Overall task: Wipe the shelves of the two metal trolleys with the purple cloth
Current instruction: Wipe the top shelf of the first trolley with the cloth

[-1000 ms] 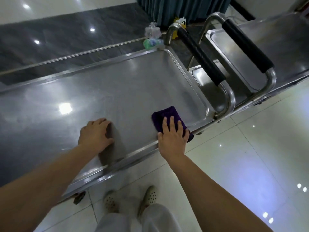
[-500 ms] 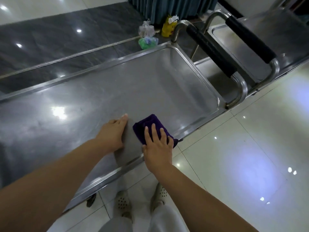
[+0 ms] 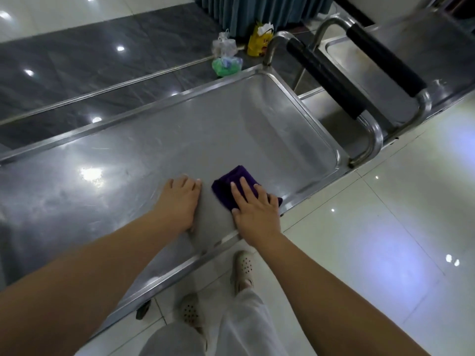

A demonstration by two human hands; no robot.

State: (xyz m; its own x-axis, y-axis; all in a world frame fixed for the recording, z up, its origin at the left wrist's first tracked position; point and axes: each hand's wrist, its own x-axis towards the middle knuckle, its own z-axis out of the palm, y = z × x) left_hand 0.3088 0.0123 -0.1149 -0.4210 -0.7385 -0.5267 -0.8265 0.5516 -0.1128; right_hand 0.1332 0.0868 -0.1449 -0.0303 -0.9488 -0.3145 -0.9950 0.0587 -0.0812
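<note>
On the near trolley's shiny steel top shelf (image 3: 144,160), the right hand (image 3: 253,209) presses the folded purple cloth (image 3: 232,182) with straight fingers; just beside it, the left hand (image 3: 180,201) rests flat, fingers relaxed.

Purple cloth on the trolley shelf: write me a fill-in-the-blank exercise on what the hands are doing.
1. The right hand presses flat on the cloth, whose colour is ____.
2. The left hand rests on the bare metal shelf, to the ____ of the cloth.
3. The nearer trolley handle has a ____ grip.

Missing words: purple; left; black.
</note>
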